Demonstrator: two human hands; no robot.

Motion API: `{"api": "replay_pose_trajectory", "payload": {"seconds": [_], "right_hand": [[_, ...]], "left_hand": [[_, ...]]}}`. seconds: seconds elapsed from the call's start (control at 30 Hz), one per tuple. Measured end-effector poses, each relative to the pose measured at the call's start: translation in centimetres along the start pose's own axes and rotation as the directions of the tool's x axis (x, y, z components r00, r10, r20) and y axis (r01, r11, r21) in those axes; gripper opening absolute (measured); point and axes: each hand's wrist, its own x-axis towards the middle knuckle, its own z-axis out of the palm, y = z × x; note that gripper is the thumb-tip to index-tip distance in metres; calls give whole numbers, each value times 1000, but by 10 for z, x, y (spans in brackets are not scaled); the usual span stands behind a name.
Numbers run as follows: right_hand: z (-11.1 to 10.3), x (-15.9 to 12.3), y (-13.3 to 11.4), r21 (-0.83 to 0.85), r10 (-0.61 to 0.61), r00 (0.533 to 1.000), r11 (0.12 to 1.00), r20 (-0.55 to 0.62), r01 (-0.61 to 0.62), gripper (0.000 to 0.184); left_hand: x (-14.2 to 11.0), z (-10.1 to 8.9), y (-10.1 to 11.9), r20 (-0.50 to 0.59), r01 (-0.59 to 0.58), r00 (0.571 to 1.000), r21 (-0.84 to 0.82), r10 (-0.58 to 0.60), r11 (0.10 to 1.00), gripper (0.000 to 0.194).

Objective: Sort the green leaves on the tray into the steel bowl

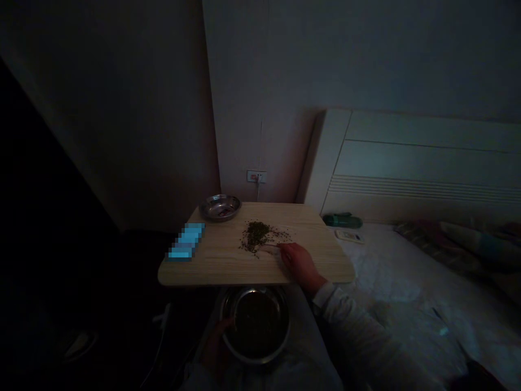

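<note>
On the wooden tabletop [220, 266] lies a loose heap of small dark green beans or seeds [257, 233], with stray ones spread to its right. My right hand [299, 263] is closed on a thin, slender utensil [269, 246], whose tip points left at the near edge of the heap; its exact kind is too dim to make out. Below the table edge, a round metal bowl [256, 359] rests on my lap with dark contents that I cannot identify. My left hand [220, 336] grips the bowl's left rim, its fingers partly lost in shadow.
A shallow metal dish [221, 208] stands at the table's back left corner. A pixelated bright phone-like screen [186, 242] lies at the left edge. To the right, a bed [378, 266] holds a green bottle [342, 220] and a pale remote [349, 236]. A wall socket [256, 176] is behind.
</note>
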Motion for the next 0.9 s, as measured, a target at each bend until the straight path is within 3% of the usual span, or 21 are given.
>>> {"api": "replay_pose_trajectory", "payload": {"seconds": [0.13,0.27,0.37,0.57,0.77,0.9], "right_hand": [[-1,2,10,10,38,999,999,-15,-38,31],[-6,3,12,-45,94,994,995,50,-92,31],[-11,1,9,-63,94,992,994,85,-88,31],[-17,-7,2,-65,74,987,996,144,-65,33],[-21,-20,-10,-60,74,982,996,176,-64,32],[-21,-27,-18,-51,55,982,998,179,-47,33]], "left_hand": [[0,-5,-2,37,-131,991,56,129,990,19],[2,-3,-4,-45,-151,986,116,158,982,10],[-1,-4,-5,4,-245,969,119,246,962,22],[-8,-6,2,18,-166,986,116,165,979,18],[-1,-11,1,29,-169,985,82,167,982,19],[3,-7,0,68,-73,995,13,72,997,12]]}}
